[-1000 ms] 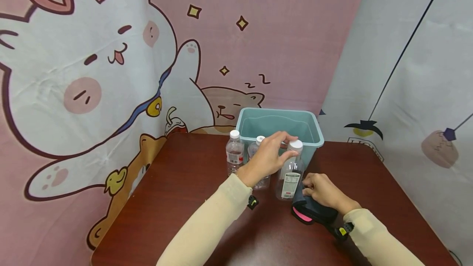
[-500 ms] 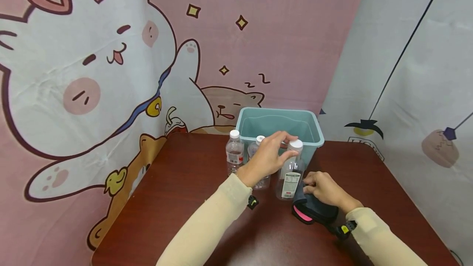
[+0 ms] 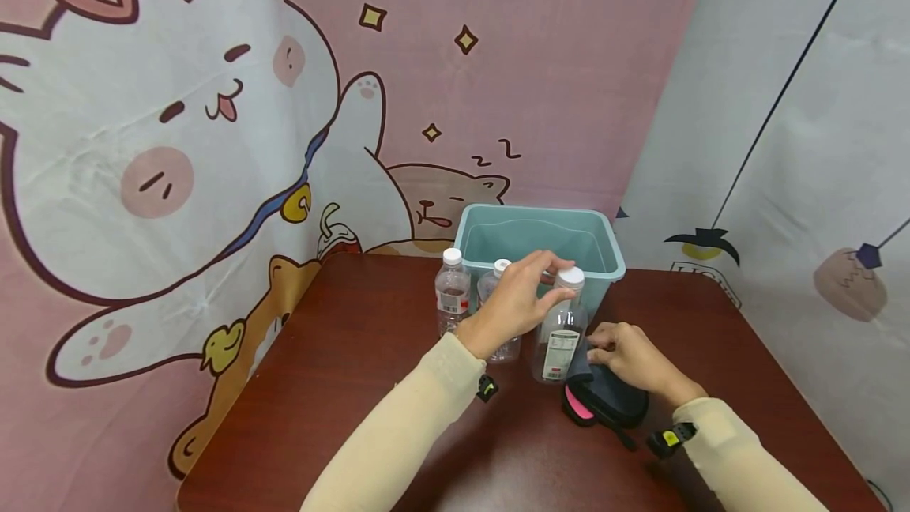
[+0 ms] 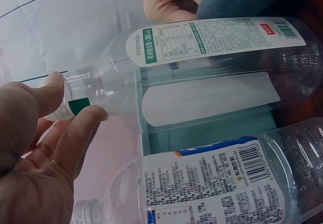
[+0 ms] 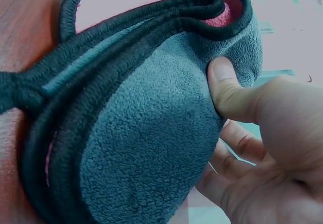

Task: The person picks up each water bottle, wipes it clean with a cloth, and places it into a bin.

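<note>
In the head view my left hand [image 3: 519, 299] grips a clear plastic bottle [image 3: 561, 354] by its white-capped neck. The bottle stands upright and bears a white and green label. My right hand [image 3: 637, 359] pinches a folded grey plush cloth [image 3: 617, 392] with black-bound edges and a pink inner side. The cloth lies close against the bottle's lower right side. In the right wrist view, the thumb presses the grey pile [image 5: 146, 133], with the other fingers behind it. The left wrist view shows thumb and fingers around the bottle's neck [image 4: 81, 90].
A light blue plastic bin [image 3: 611, 263] stands behind the bottles on the dark red table [image 3: 334, 385]. Two more clear bottles stand at its front: one at the left [image 3: 452, 295], and another bottle [image 3: 506, 350] partly hidden by my left hand. A printed cloth backdrop [image 3: 554, 85] hangs behind.
My right hand has shifted slightly up and to the right, with its hold on the cloth. The cloth's folds have moved a little. The left hand and bottle stay nearly still.
</note>
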Available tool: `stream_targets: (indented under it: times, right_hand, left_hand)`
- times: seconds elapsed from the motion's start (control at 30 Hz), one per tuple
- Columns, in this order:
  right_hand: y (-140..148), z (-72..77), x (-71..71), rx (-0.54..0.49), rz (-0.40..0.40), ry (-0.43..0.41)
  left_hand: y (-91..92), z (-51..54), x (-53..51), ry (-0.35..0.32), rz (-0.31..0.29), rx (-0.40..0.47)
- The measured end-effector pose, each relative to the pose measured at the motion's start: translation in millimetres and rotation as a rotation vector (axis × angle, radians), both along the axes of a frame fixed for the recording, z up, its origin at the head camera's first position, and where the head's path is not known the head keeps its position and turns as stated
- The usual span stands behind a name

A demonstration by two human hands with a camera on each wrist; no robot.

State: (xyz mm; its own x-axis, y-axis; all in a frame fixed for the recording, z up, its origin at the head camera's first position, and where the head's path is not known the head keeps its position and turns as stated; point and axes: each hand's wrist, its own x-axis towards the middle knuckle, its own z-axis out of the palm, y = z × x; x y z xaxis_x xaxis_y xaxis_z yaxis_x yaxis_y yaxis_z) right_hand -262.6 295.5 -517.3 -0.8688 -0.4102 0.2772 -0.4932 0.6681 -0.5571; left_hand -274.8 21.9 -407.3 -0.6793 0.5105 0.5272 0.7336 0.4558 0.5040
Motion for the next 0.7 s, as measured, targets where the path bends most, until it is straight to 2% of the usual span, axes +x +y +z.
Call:
stream_targets:
  times: [0.47, 0.7]
  right_hand:
    - [4.9, 21.0, 0.8, -0.031, -0.032, -0.005]
    - [6.3, 34.0, 1.2, -0.056, -0.029, 0.044]
  left_hand:
    - [-0.7, 1.0, -0.3, -0.021, -0.013, 0.005]
    - [-0.3, 0.6, -0.4, -0.025, -0.005, 0.008]
